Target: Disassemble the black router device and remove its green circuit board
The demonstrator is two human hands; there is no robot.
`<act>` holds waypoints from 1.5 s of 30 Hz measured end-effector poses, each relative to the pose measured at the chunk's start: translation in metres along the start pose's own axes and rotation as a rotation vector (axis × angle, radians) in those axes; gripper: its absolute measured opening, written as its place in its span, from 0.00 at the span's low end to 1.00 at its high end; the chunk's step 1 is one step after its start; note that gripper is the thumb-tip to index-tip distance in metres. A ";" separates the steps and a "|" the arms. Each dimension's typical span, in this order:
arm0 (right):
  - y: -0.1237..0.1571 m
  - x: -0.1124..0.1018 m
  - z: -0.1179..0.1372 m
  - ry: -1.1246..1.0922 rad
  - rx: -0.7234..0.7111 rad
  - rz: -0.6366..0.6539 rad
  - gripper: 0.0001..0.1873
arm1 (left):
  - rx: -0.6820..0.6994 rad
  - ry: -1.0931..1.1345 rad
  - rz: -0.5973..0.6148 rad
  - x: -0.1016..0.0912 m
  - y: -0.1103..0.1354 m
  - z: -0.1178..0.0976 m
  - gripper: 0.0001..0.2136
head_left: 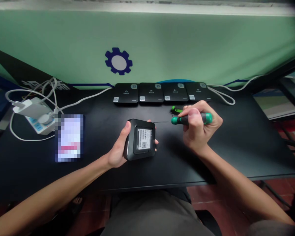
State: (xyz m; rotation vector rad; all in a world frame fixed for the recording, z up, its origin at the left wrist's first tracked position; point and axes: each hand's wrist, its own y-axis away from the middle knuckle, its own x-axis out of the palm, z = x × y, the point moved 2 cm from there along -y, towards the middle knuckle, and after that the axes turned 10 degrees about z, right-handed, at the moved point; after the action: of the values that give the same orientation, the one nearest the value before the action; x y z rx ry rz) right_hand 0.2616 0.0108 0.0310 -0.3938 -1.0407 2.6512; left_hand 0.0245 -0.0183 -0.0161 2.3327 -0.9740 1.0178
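My left hand (118, 145) grips a small black square device (140, 139) from below, with its barcode label (144, 139) facing up. In my right hand (196, 126) is a green-and-black screwdriver (191, 119), held level. Its thin shaft (162, 122) points left and reaches the device's right edge. Just behind my right hand, a green-handled tool (177, 109) lies on the table, partly hidden by my fingers.
Several flat black devices (162, 92) stand in a row along the back of the black table (223, 154). At the left are a power strip (38, 121), a white charger (22, 106), white cables and a pixelated phone (68, 137).
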 end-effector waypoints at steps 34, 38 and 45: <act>-0.024 -0.018 -0.028 -0.215 0.355 0.157 0.24 | -0.177 -0.015 0.113 0.002 0.002 -0.012 0.42; -0.018 -0.018 -0.008 -0.126 0.204 0.095 0.21 | -0.160 0.003 0.070 0.003 0.000 -0.013 0.41; -0.003 -0.019 0.016 0.190 0.016 0.188 0.20 | -0.180 -0.075 -0.079 0.000 0.000 -0.013 0.36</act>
State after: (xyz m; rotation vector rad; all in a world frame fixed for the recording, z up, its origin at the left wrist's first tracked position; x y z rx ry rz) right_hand 0.2743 -0.0039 0.0472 -0.7578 -0.9655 2.7150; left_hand 0.0185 -0.0105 -0.0075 2.2548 -0.9516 0.7831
